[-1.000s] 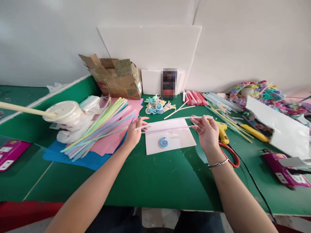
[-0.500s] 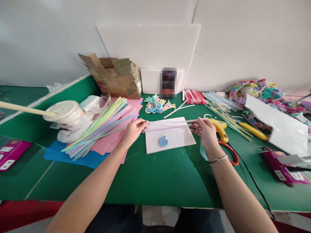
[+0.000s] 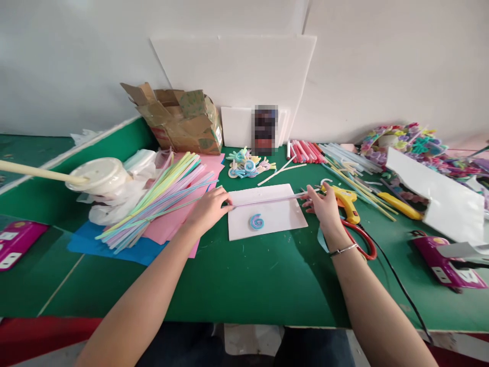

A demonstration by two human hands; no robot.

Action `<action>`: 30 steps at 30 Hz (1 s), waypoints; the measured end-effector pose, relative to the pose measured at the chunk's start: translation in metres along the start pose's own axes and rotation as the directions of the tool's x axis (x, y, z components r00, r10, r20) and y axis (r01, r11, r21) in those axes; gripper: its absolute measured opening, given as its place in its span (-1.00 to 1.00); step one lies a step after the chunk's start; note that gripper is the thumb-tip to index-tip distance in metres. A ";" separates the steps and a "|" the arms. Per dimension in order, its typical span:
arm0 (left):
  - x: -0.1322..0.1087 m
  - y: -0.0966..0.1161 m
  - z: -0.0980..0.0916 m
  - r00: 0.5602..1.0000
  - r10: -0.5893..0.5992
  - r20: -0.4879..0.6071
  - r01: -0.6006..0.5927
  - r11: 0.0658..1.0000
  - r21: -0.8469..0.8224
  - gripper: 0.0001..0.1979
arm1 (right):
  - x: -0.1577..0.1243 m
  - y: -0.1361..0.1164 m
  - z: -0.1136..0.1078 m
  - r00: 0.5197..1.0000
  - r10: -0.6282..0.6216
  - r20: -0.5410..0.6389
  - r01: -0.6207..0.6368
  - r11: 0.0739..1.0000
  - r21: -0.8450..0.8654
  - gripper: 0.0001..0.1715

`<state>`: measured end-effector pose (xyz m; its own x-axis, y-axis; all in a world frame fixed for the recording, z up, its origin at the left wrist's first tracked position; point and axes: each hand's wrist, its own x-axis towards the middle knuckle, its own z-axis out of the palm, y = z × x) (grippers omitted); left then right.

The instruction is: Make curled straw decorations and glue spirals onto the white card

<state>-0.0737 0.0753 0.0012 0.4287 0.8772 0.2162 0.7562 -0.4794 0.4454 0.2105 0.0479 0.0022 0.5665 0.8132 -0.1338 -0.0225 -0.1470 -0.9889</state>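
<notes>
Two pale pipe cleaners (image 3: pixel 267 199), whitish and lilac, stretch side by side between my hands over a white board (image 3: pixel 282 216). My left hand (image 3: pixel 212 208) pinches their left ends at the board's left edge. At the other end, my right hand (image 3: pixel 320 204) has its thumb and finger closed on them, with the other fingers loosely curled. Below the stems, a blue and lilac spiral (image 3: pixel 256 221) of coiled pipe cleaner lies on the board. Close to my right hand is a yellow glue gun (image 3: pixel 346 201), partly covered by the hand.
A bundle of pastel pipe cleaners (image 3: pixel 164 204) lies on pink sheets at left, near a lidded white cup (image 3: pixel 100 176). Finished spirals (image 3: pixel 249 167) are heaped behind the board. Red-handled scissors (image 3: pixel 364 239), a yellow cutter (image 3: pixel 399 205) and a power strip (image 3: pixel 445 262) lie at right.
The two stems, slightly apart before, now run close together. My left hand has lowered a little toward the board, and my right hand has shifted slightly left.
</notes>
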 end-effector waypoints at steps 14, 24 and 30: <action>-0.002 0.022 0.006 0.988 -0.151 -0.040 0.135 0.953 -0.270 -0.94 | -0.057 -0.005 0.027 0.807 -0.119 0.579 0.268 0.947 -0.178 -0.54; -0.011 0.039 0.013 0.995 -0.041 0.088 0.078 0.883 -0.463 -0.92 | -0.058 -0.007 0.031 0.798 -0.127 0.589 0.018 0.982 0.187 -0.58; -0.005 0.038 0.018 0.991 -0.100 -0.089 0.003 0.678 -0.735 -0.72 | -0.050 -0.007 0.029 0.904 -0.106 0.415 -0.025 0.954 0.298 -0.56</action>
<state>-0.0385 0.0519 0.0010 0.3047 0.9198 0.2471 0.1509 -0.3028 0.9410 0.1585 0.0244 0.0139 0.1721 0.9841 -0.0433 -0.2810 0.0070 -0.9597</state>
